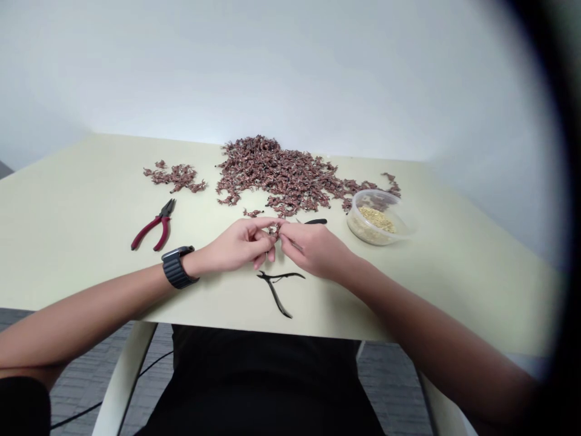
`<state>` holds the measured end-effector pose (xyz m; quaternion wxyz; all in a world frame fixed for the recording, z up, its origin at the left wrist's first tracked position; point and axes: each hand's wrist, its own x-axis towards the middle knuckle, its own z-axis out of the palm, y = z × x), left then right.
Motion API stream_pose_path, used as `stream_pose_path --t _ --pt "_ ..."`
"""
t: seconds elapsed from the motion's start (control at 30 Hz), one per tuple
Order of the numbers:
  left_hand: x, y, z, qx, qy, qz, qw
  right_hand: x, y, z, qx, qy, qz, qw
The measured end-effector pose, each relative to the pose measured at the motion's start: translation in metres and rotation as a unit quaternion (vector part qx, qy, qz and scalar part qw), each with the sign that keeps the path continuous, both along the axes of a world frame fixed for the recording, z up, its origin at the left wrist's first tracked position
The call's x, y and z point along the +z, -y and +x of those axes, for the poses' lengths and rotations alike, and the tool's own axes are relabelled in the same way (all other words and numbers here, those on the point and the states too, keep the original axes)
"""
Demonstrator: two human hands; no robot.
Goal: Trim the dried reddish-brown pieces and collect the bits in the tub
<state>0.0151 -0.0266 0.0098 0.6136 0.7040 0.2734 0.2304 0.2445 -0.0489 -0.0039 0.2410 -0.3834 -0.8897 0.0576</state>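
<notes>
Reddish-brown and irregular in outline, a small piece (273, 229) is pinched above the middle of the table, between the fingertips of both hands. The left hand (242, 242) is nearly closed: thumb and forefinger are pressed onto the piece and the other fingers are curled beneath. The right hand (313, 248) is likewise drawn shut, with its fingertips brought against the same piece from the other side. A thin grey sliver (295, 244) is seen along the right fingers, and a black tip (316, 221) shows just behind that hand; whether the two belong to one tool cannot be told. A black banded watch (177, 267) is worn on the left wrist.

Just below the hands, slim black nippers (276, 292) with curved handles are laid flat. To the left, red-handled pliers (154, 227) with dark metal jaws are set well apart. Beyond the hands, a large heap of reddish-brown bits (281, 172), rough and tangled in texture, is spread out, with a smaller scatter of the same bits (175, 175) to its left. At the right, a round clear plastic tub (363, 233) is filled partway with fine golden grains. Everything is borne by a smooth pale yellow-green table (68, 230).
</notes>
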Motion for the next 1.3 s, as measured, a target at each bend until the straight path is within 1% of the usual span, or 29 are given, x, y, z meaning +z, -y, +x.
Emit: stream_pose_path --t 0.1,0.2,0.27,0.3,0.33,0.37,0.4,0.47,0.5,0.53,0.57,0.6,0.63,0.67,0.7,0.73,0.77,0.8,0.83,0.87,0.93,1.0,1.07,1.13,1.17,1.2,1.23,1.27,1.3 --pt "0.001 0.001 0.000 -0.003 -0.005 0.004 1.000 -0.001 0.000 0.001 0.005 -0.006 -0.010 1.000" --pt "0.000 0.000 0.000 -0.007 -0.019 0.024 1.000 -0.001 0.002 -0.004 0.003 -0.057 -0.045 0.997" --pt "-0.002 0.000 -0.001 -0.015 -0.029 0.042 0.999 0.001 0.005 -0.009 -0.019 -0.114 -0.104 0.988" --pt "-0.002 0.001 -0.002 -0.019 -0.034 0.052 0.998 0.002 0.006 -0.012 -0.035 -0.147 -0.152 0.977" --pt "-0.003 0.001 -0.003 -0.021 -0.040 0.064 0.997 0.005 0.007 -0.014 -0.054 -0.185 -0.217 0.957" --pt "-0.003 0.001 -0.004 -0.022 -0.049 0.083 0.995 0.007 0.007 -0.016 -0.072 -0.229 -0.296 0.925" --pt "-0.003 0.001 -0.005 -0.020 -0.061 0.110 0.992 0.010 0.007 -0.017 -0.086 -0.277 -0.383 0.877" --pt "-0.002 0.001 -0.007 -0.012 -0.086 0.177 0.980 0.014 0.004 -0.018 -0.089 -0.361 -0.542 0.753" --pt "-0.002 0.001 -0.007 -0.009 -0.096 0.202 0.975 0.015 0.003 -0.017 -0.081 -0.388 -0.596 0.698" --pt "-0.001 0.001 -0.007 -0.006 -0.100 0.214 0.972 0.016 0.001 -0.016 -0.070 -0.402 -0.630 0.660" --pt "-0.001 0.001 -0.006 -0.004 -0.097 0.209 0.973 0.015 0.000 -0.015 -0.060 -0.406 -0.645 0.645" --pt "-0.002 0.001 -0.005 -0.001 -0.090 0.192 0.977 0.014 -0.001 -0.014 -0.057 -0.402 -0.638 0.655" --pt "-0.002 0.002 -0.004 0.001 -0.080 0.168 0.983 0.012 -0.002 -0.013 -0.059 -0.390 -0.607 0.690" --pt "-0.002 0.002 -0.003 0.005 -0.070 0.144 0.987 0.009 -0.001 -0.013 -0.064 -0.369 -0.551 0.746" --pt "-0.003 0.002 -0.002 0.010 -0.060 0.123 0.991 0.007 0.000 -0.013 -0.070 -0.337 -0.470 0.813" --pt "-0.003 0.002 -0.001 0.014 -0.052 0.107 0.993 0.004 0.000 -0.012 -0.071 -0.293 -0.374 0.877" --pt "-0.003 0.002 0.000 0.017 -0.048 0.094 0.994 0.002 0.001 -0.012 -0.066 -0.241 -0.278 0.927" --pt "-0.003 0.002 0.001 0.018 -0.044 0.084 0.995 0.000 0.002 -0.011 -0.056 -0.189 -0.195 0.961" --pt "-0.003 0.001 0.001 0.019 -0.039 0.074 0.996 -0.002 0.001 -0.009 -0.042 -0.142 -0.133 0.980" --pt "-0.003 0.001 0.001 0.017 -0.036 0.066 0.997 -0.003 0.001 -0.008 -0.029 -0.102 -0.090 0.990" --pt "-0.003 0.001 0.001 0.010 -0.028 0.054 0.998 -0.005 -0.001 -0.004 -0.009 -0.045 -0.042 0.998" --pt "-0.002 0.001 0.001 -0.003 -0.021 0.048 0.999 -0.006 -0.002 -0.002 0.000 -0.022 -0.021 1.000" --pt "-0.002 0.000 0.000 -0.017 -0.020 0.048 0.998 -0.006 -0.001 -0.004 0.001 -0.038 -0.028 0.999" --pt "-0.003 0.000 -0.001 -0.029 -0.028 0.058 0.997 -0.004 0.002 -0.007 -0.016 -0.091 -0.070 0.993" --pt "-0.003 0.000 -0.002 -0.032 -0.036 0.070 0.996 -0.003 0.003 -0.009 -0.031 -0.127 -0.110 0.985" --pt "-0.003 0.000 -0.003 -0.034 -0.047 0.088 0.994 -0.001 0.004 -0.011 -0.048 -0.168 -0.168 0.970" --pt "-0.003 -0.001 -0.004 -0.034 -0.060 0.115 0.991 0.002 0.004 -0.012 -0.064 -0.212 -0.246 0.944" --pt "-0.003 -0.001 -0.005 -0.034 -0.072 0.151 0.985 0.004 0.004 -0.013 -0.075 -0.256 -0.337 0.903" --pt "-0.002 -0.002 -0.006 -0.033 -0.085 0.189 0.978 0.006 0.004 -0.013 -0.080 -0.296 -0.429 0.850"
